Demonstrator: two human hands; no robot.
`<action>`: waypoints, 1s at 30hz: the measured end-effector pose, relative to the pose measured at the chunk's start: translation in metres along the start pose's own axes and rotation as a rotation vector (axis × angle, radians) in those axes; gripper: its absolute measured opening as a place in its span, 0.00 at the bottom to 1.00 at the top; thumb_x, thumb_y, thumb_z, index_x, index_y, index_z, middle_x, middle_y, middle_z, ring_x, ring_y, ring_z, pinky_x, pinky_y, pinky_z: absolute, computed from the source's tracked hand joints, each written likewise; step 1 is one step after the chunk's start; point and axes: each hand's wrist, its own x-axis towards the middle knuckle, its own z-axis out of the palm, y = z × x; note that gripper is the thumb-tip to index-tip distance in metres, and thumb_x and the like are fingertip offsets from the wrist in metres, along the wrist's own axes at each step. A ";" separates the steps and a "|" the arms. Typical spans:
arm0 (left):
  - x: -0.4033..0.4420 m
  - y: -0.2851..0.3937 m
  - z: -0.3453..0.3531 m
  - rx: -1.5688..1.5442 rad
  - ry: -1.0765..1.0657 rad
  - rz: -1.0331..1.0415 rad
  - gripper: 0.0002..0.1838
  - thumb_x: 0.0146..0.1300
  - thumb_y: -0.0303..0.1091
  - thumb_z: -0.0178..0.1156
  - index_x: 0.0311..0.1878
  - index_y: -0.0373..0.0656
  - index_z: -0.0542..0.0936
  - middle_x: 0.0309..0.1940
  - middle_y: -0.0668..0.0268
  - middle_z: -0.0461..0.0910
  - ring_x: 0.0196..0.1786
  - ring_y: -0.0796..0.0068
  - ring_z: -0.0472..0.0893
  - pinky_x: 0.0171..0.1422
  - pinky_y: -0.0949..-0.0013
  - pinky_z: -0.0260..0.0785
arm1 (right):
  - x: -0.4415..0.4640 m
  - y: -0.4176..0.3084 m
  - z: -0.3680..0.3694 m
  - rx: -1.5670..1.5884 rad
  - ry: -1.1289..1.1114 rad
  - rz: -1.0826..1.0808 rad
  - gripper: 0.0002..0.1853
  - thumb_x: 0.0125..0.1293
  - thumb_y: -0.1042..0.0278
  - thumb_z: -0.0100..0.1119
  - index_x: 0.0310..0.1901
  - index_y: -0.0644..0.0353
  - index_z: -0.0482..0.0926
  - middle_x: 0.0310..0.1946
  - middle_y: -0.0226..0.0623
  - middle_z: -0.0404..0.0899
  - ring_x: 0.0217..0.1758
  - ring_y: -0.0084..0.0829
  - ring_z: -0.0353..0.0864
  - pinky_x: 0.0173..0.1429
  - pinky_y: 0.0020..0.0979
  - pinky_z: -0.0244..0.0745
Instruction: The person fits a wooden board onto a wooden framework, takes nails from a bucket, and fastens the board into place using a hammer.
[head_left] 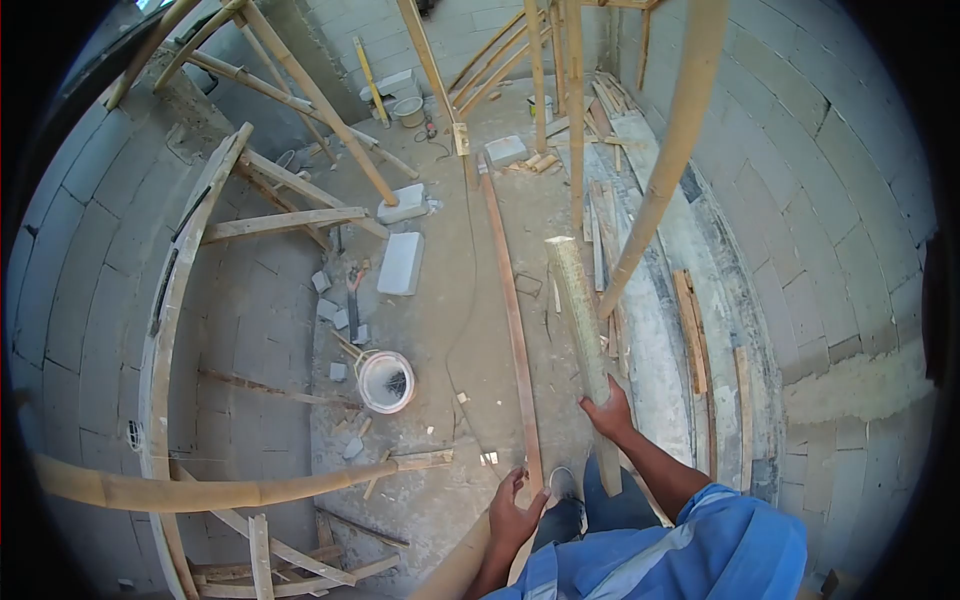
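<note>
At the near edge, before the blue garment (660, 560), noted left hand (513, 520) half-curled at the near end of a long, narrow, reddish-brown board (507, 290) running away over the grey floor (440, 330); cannot tell whether clasping it. To its right, found right hand (612, 412) grasping a pale, squared timber beam (573, 300), tilted, with lower end near the person's legs (605, 515). Farther out, left of the board, recorded a white, round bucket (408, 398). Beyond, observed a white, rectangular block (400, 264); toward the far wall (385, 35), sighted a straight yellow bar (370, 82), tilted.
</note>
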 end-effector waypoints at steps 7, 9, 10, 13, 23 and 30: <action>0.063 0.034 -0.018 -0.155 0.412 -0.359 0.36 0.64 0.36 0.74 0.70 0.29 0.71 0.62 0.46 0.80 0.59 0.60 0.85 0.61 0.61 0.79 | 0.147 -0.044 0.044 0.107 -0.151 -0.140 0.27 0.59 0.64 0.73 0.59 0.63 0.77 0.46 0.48 0.85 0.52 0.44 0.86 0.58 0.41 0.79; 0.112 0.040 -0.019 -0.158 0.510 -0.383 0.36 0.64 0.36 0.74 0.70 0.28 0.71 0.62 0.45 0.80 0.57 0.61 0.86 0.60 0.63 0.79 | 0.193 -0.068 0.058 0.172 -0.229 -0.152 0.26 0.59 0.65 0.73 0.58 0.63 0.78 0.45 0.46 0.86 0.51 0.42 0.86 0.58 0.40 0.78; 0.126 0.046 -0.017 -0.151 0.542 -0.409 0.36 0.64 0.37 0.73 0.70 0.28 0.71 0.62 0.45 0.80 0.56 0.61 0.86 0.59 0.63 0.79 | 0.212 -0.080 0.061 0.172 -0.257 -0.154 0.27 0.59 0.65 0.73 0.60 0.63 0.78 0.47 0.43 0.86 0.52 0.37 0.86 0.58 0.38 0.78; 0.194 0.079 -0.004 -0.212 0.521 -0.374 0.37 0.65 0.37 0.73 0.70 0.27 0.71 0.62 0.43 0.80 0.55 0.60 0.87 0.58 0.64 0.80 | 0.273 -0.114 0.064 0.309 -0.342 -0.199 0.26 0.61 0.64 0.73 0.59 0.65 0.79 0.48 0.41 0.87 0.52 0.33 0.86 0.57 0.37 0.79; 0.394 0.150 0.041 -0.188 0.150 -0.295 0.39 0.63 0.45 0.74 0.69 0.29 0.73 0.61 0.44 0.82 0.56 0.58 0.87 0.60 0.61 0.80 | 0.433 -0.170 0.019 0.294 -0.250 -0.043 0.26 0.64 0.55 0.73 0.56 0.66 0.81 0.43 0.41 0.87 0.47 0.32 0.86 0.55 0.36 0.79; 0.574 0.176 0.036 -0.091 -0.198 -0.247 0.39 0.64 0.46 0.75 0.70 0.30 0.72 0.63 0.45 0.81 0.59 0.56 0.87 0.62 0.59 0.80 | 0.574 -0.154 0.011 0.168 -0.048 0.137 0.30 0.61 0.53 0.75 0.56 0.68 0.79 0.47 0.49 0.88 0.51 0.41 0.88 0.58 0.40 0.80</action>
